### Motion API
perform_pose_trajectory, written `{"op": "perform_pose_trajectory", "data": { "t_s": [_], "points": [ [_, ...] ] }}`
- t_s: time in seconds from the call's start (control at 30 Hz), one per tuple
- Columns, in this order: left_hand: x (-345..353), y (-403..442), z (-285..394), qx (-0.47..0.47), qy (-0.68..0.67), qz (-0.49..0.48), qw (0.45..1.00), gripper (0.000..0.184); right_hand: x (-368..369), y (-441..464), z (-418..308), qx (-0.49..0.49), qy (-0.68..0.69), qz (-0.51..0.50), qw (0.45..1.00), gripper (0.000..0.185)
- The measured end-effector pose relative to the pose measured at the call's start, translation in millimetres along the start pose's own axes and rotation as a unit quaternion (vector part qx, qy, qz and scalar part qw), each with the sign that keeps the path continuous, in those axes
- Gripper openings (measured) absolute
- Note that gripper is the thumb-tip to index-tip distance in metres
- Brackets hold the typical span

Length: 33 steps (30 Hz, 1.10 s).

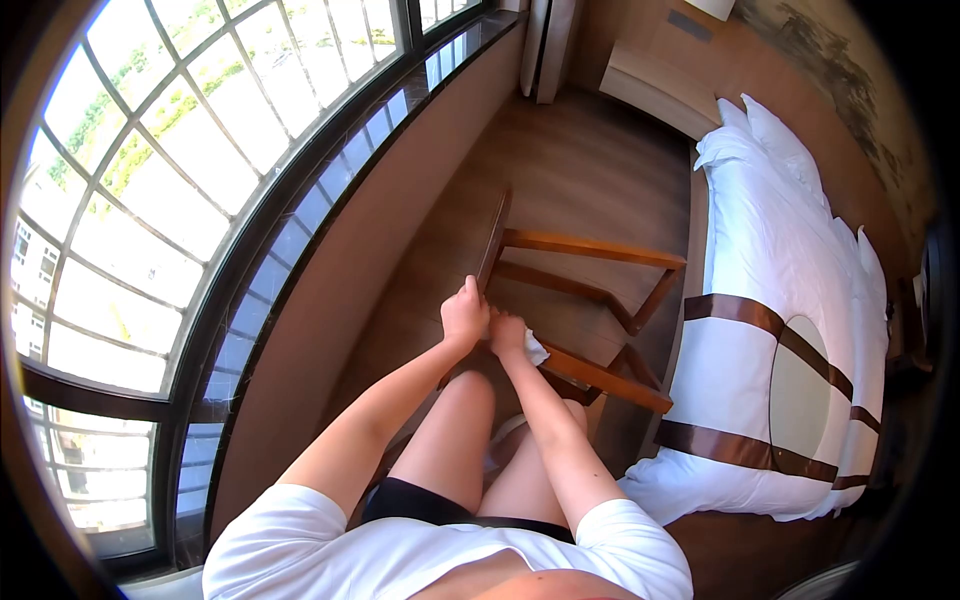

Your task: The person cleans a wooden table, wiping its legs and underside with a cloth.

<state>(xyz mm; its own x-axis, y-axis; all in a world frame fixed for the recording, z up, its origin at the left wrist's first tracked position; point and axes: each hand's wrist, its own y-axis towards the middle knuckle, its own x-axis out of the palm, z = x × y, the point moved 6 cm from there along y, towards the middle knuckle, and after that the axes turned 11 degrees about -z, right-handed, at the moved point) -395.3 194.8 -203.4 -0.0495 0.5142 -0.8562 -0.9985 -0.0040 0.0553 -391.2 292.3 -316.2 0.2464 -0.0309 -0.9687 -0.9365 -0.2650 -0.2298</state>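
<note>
A brown wooden piece of furniture (600, 244), with a thin flat panel seen edge-on and legs pointing toward the bed, stands tipped on its side in front of my knees. My left hand (465, 315) is closed around the panel's edge. Close beside it, my right hand (507, 332) is closed on a crumpled white cloth (537, 347), against the legs' side of the panel. Its fingertips are hidden, as is part of the lower frame behind my arm. Whether it is a small table or a seat I cannot tell.
A bed (750, 250) with white bedding and brown bands runs along the right. On the left are a large barred window (150, 180) and its dark, shiny sill (300, 220). A curtain (548, 50) hangs at the far end of the wood floor (590, 150).
</note>
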Motion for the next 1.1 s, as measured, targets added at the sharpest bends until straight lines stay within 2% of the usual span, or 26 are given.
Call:
{"op": "perform_pose_trajectory", "data": {
  "t_s": [0.07, 0.2, 0.27, 0.33, 0.43, 0.57, 0.8, 0.97, 1.1],
  "points": [
    [-0.8, -1.6, -0.7, -0.003, 0.0, -0.005, 1.0, 0.026, -4.3, -3.9, 1.4, -0.006, 0.037, -0.045, 0.998, 0.049],
    [2.1, -0.6, -1.7, 0.005, -0.011, 0.004, 1.0, 0.027, -5.4, -8.8, 8.7, -0.033, 0.037, -0.03, 0.998, 0.049],
    [1.2, -1.5, -2.2, 0.009, -0.011, 0.004, 1.0, 0.027, 1.1, -15.1, 12.8, -0.055, 0.009, -0.025, 0.998, 0.061],
    [0.5, -0.8, -1.4, 0.001, 0.001, -0.005, 1.0, 0.027, 4.6, -28.4, 23.9, -0.063, -0.018, -0.015, 0.998, 0.061],
    [-5.3, -3.4, 4.5, 0.017, 0.008, 0.021, 1.0, 0.018, -2.7, -59.1, 54.3, -0.067, -0.052, -0.005, 0.996, 0.062],
    [-5.1, -3.7, 5.1, 0.023, 0.008, 0.026, 0.999, 0.019, -4.6, -101.7, 103.1, -0.081, -0.098, 0.031, 0.991, 0.068],
    [-4.3, -3.8, 4.4, 0.009, 0.012, 0.008, 1.0, 0.021, -11.8, -164.5, 182.0, -0.056, -0.086, 0.001, 0.995, 0.068],
    [-1.3, -1.0, 1.4, 0.005, 0.009, 0.01, 1.0, 0.025, -9.3, -161.1, 183.3, -0.022, -0.076, 0.015, 0.997, 0.065],
    [-2.5, -1.7, 4.0, 0.013, 0.029, 0.01, 0.999, 0.024, -8.7, -141.7, 167.1, -0.023, -0.087, -0.061, 0.994, 0.066]
  ]
}}
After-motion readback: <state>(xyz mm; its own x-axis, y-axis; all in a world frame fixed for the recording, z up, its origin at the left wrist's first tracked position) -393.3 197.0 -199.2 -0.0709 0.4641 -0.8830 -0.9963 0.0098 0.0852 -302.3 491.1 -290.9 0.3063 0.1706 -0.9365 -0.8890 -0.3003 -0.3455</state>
